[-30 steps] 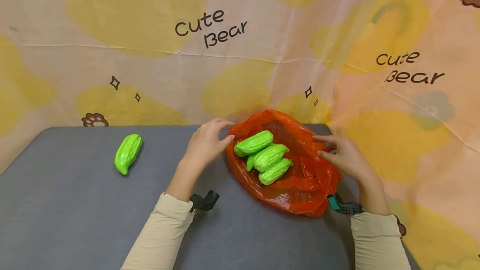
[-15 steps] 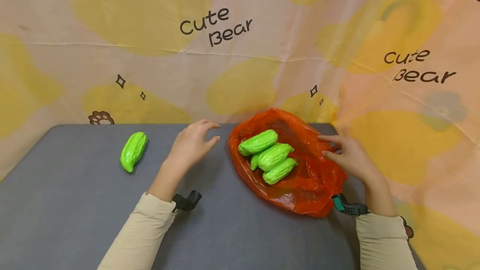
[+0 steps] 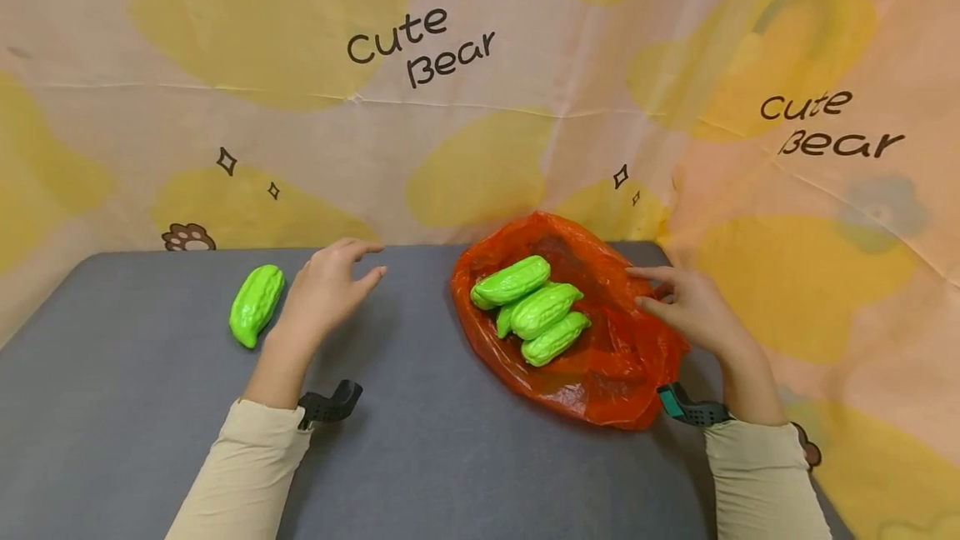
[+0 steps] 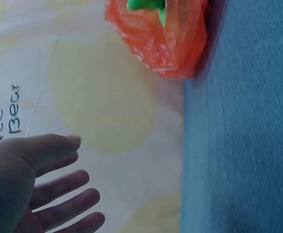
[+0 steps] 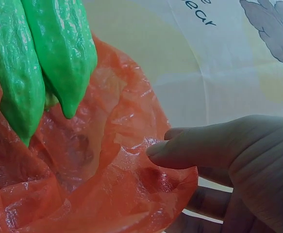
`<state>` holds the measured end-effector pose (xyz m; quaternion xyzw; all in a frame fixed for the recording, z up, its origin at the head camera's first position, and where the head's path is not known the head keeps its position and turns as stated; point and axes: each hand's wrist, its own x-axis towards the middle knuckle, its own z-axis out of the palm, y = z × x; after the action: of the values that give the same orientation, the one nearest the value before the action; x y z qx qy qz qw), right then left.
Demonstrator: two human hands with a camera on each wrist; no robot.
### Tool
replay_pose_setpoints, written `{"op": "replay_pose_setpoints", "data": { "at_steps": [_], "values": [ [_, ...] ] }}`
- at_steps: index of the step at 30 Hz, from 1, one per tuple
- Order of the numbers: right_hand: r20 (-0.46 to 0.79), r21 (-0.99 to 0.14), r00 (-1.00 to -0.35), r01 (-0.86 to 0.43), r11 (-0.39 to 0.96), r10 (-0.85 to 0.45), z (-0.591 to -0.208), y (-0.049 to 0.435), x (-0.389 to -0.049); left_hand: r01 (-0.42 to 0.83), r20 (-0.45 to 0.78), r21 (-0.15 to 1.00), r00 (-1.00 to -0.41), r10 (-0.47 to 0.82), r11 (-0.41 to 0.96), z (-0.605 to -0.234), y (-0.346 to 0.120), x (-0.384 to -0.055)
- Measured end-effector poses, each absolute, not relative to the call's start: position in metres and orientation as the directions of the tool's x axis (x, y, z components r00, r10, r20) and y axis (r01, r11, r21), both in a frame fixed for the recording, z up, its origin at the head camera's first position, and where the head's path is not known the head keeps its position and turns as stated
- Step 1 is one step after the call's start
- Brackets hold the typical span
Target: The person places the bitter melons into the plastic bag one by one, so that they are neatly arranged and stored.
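A red plastic bag (image 3: pixel 570 402) lies spread with its mouth facing up at the right of the table. Several bright green bitter melons (image 3: pixel 546 312) are heaped inside it. My right hand (image 3: pixel 693 311) pinches the bag's right rim; in the right wrist view the thumb (image 5: pixel 180 151) is on the inner side and the fingers are behind the film. Between the bag and a lone bitter melon (image 3: pixel 257 307) at the left, my left hand (image 3: pixel 322 290) hovers with relaxed fingers and holds nothing. Its wrist partly borders that melon in the head view.
The grey table (image 3: pixel 450 465) ends at the back against a printed cloth backdrop (image 3: pixel 300 48). More of this cloth stands close along the right side, beside my right arm. Each wrist carries a dark camera mount (image 3: pixel 330 403).
My left hand has left the bag's left rim and moved left, close to the lone bitter melon. My right hand stays at the bag's right rim.
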<state>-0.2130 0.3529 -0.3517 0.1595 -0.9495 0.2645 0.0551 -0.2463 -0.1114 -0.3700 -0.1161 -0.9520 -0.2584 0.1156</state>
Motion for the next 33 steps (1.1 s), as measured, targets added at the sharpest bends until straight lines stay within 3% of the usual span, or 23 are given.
{"op": "replay_pose_setpoints", "data": {
  "at_steps": [33],
  "values": [
    [0.202,-0.488,-0.942,-0.333,0.807,-0.266,-0.348,0.35,-0.21,0.107,0.209,0.486,-0.978,0.003,0.868,-0.379,-0.176,-0.247]
  ]
}}
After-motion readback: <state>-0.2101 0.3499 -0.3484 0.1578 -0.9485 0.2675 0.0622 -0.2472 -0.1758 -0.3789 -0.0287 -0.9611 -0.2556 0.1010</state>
